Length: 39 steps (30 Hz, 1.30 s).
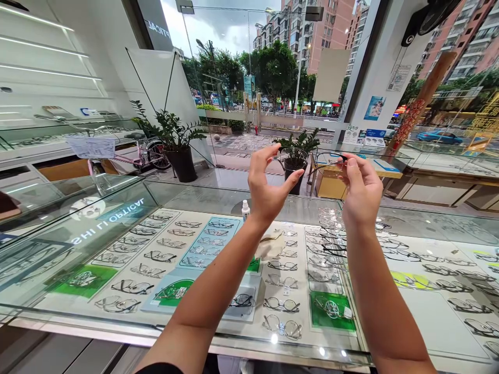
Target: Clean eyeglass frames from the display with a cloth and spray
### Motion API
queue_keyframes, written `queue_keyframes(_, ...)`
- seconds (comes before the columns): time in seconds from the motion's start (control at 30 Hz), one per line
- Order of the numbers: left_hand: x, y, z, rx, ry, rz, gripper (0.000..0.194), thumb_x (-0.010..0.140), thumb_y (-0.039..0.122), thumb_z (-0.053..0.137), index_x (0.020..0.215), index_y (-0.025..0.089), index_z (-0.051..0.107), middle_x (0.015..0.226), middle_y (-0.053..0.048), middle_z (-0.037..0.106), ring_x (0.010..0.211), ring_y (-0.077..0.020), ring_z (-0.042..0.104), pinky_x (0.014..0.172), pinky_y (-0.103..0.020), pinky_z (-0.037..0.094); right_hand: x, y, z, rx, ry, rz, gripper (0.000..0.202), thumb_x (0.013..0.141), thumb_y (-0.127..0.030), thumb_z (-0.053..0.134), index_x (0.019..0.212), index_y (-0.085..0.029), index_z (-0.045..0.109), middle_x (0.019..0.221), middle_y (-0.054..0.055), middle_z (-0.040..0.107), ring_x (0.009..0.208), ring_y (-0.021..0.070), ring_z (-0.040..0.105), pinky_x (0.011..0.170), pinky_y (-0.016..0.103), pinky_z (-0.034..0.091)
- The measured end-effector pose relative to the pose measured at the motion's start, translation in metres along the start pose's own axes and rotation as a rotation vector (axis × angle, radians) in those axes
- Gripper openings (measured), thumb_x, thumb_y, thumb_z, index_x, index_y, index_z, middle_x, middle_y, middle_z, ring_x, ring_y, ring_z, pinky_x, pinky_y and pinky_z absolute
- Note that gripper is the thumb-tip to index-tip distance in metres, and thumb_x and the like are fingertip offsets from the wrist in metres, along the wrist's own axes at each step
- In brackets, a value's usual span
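Both my hands are raised above the glass display counter with a thin-rimmed pair of glasses [295,156] between them. My left hand [267,182] has its thumb and forefinger curved around one side of the frame. In my right hand [360,184], the fingertips are pinched on the dark end at the other side. The thin rims are hard to make out against the potted plant behind. Beneath my hands stand a small white spray bottle [245,209] and a pale crumpled cloth [271,244].
Many eyeglasses lie in rows inside the glass display counter [241,340], some on green cards. Past it are a large potted plant [181,150], a pink bicycle [120,161] with a basket, and a small wooden table [339,179]. Glass doors face the street.
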<state>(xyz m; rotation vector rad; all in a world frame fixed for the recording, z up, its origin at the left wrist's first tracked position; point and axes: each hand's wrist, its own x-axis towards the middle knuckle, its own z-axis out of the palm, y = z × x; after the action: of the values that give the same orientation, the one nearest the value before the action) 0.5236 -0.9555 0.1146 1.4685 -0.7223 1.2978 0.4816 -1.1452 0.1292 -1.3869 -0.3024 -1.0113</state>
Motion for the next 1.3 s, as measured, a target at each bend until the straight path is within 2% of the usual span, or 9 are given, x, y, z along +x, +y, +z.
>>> queue_keyframes(0.1, -0.003, 0.002, 0.003, -0.024, -0.048, -0.046, 0.064, 0.087, 0.055, 0.086, 0.141, 0.031, 0.061, 0.137, -0.009, 0.066, 0.124, -0.0245, 0.066, 0.109, -0.045, 0.057, 0.001, 0.002, -0.001, 0.019, -0.045, 0.077, 0.037, 0.099, -0.059, 0.068, 0.116, -0.026, 0.076, 0.117, 0.008, 0.076, 0.109, 0.0248, 0.074, 0.093, 0.042, 0.062)
queue_keyframes(0.3, -0.007, 0.002, 0.006, -0.068, -0.086, -0.128, 0.064, 0.087, 0.053, 0.086, 0.142, 0.031, 0.061, 0.139, -0.009, 0.066, 0.124, -0.0238, 0.067, 0.11, -0.044, 0.057, 0.007, 0.009, -0.01, 0.085, -0.163, 0.088, 0.044, 0.098, -0.065, 0.066, 0.119, -0.028, 0.075, 0.12, 0.008, 0.076, 0.114, 0.028, 0.074, 0.098, 0.048, 0.062)
queue_keyframes(0.43, -0.005, -0.002, 0.004, -0.084, -0.113, -0.146, 0.063, 0.087, 0.05, 0.086, 0.143, 0.033, 0.061, 0.138, -0.009, 0.066, 0.126, -0.0243, 0.068, 0.11, -0.045, 0.058, 0.011, 0.009, -0.014, 0.127, -0.22, 0.161, 0.04, 0.096, -0.06, 0.066, 0.118, -0.028, 0.076, 0.122, 0.008, 0.077, 0.118, 0.0289, 0.074, 0.098, 0.048, 0.062)
queue_keyframes(0.53, 0.003, -0.005, -0.004, -0.076, -0.179, -0.09, 0.062, 0.086, 0.048, 0.087, 0.142, 0.034, 0.063, 0.137, -0.009, 0.067, 0.124, -0.0244, 0.069, 0.106, -0.043, 0.06, 0.013, 0.002, -0.017, 0.151, -0.228, 0.209, 0.031, 0.092, -0.052, 0.071, 0.11, -0.029, 0.078, 0.118, 0.006, 0.079, 0.114, 0.0269, 0.074, 0.101, 0.048, 0.06)
queue_keyframes(0.6, 0.01, -0.004, -0.011, -0.063, -0.269, -0.004, 0.061, 0.086, 0.046, 0.087, 0.141, 0.033, 0.065, 0.136, -0.009, 0.069, 0.123, -0.0244, 0.069, 0.103, -0.042, 0.061, 0.014, -0.004, -0.02, 0.088, -0.264, 0.184, 0.024, 0.09, -0.048, 0.076, 0.104, -0.028, 0.08, 0.113, 0.005, 0.079, 0.113, 0.0256, 0.072, 0.104, 0.047, 0.058)
queue_keyframes(0.77, 0.024, 0.003, -0.027, 0.035, -0.475, 0.198, 0.059, 0.088, 0.042, 0.086, 0.142, 0.029, 0.066, 0.133, -0.01, 0.07, 0.125, -0.0265, 0.067, 0.108, -0.045, 0.057, 0.016, -0.015, -0.029, -0.113, -0.512, 0.114, 0.024, 0.088, -0.049, 0.083, 0.098, -0.027, 0.083, 0.111, 0.005, 0.079, 0.11, 0.0259, 0.07, 0.106, 0.049, 0.055)
queue_keyframes(0.9, 0.027, 0.009, -0.031, 0.047, -0.488, 0.237, 0.06, 0.09, 0.039, 0.085, 0.145, 0.029, 0.064, 0.135, -0.011, 0.069, 0.126, -0.027, 0.067, 0.109, -0.045, 0.056, 0.017, -0.012, -0.033, -0.165, -0.602, 0.061, 0.023, 0.089, -0.05, 0.084, 0.095, -0.029, 0.083, 0.113, 0.006, 0.078, 0.113, 0.0276, 0.069, 0.108, 0.052, 0.053)
queue_keyframes(1.1, 0.028, 0.011, -0.032, 0.048, -0.504, 0.235, 0.062, 0.089, 0.039, 0.085, 0.147, 0.032, 0.063, 0.135, -0.01, 0.069, 0.127, -0.0281, 0.067, 0.11, -0.047, 0.056, 0.017, -0.009, -0.033, -0.189, -0.62, 0.037, 0.023, 0.09, -0.052, 0.084, 0.093, -0.029, 0.084, 0.115, 0.007, 0.076, 0.118, 0.0289, 0.068, 0.11, 0.055, 0.051)
queue_keyframes(1.3, 0.028, 0.013, -0.032, 0.025, -0.495, 0.233, 0.058, 0.09, 0.04, 0.085, 0.143, 0.028, 0.065, 0.135, -0.011, 0.07, 0.127, -0.027, 0.067, 0.11, -0.045, 0.056, 0.016, -0.011, -0.033, -0.18, -0.64, 0.035, 0.021, 0.092, -0.049, 0.083, 0.092, -0.028, 0.083, 0.117, 0.007, 0.075, 0.119, 0.0282, 0.067, 0.11, 0.054, 0.05)
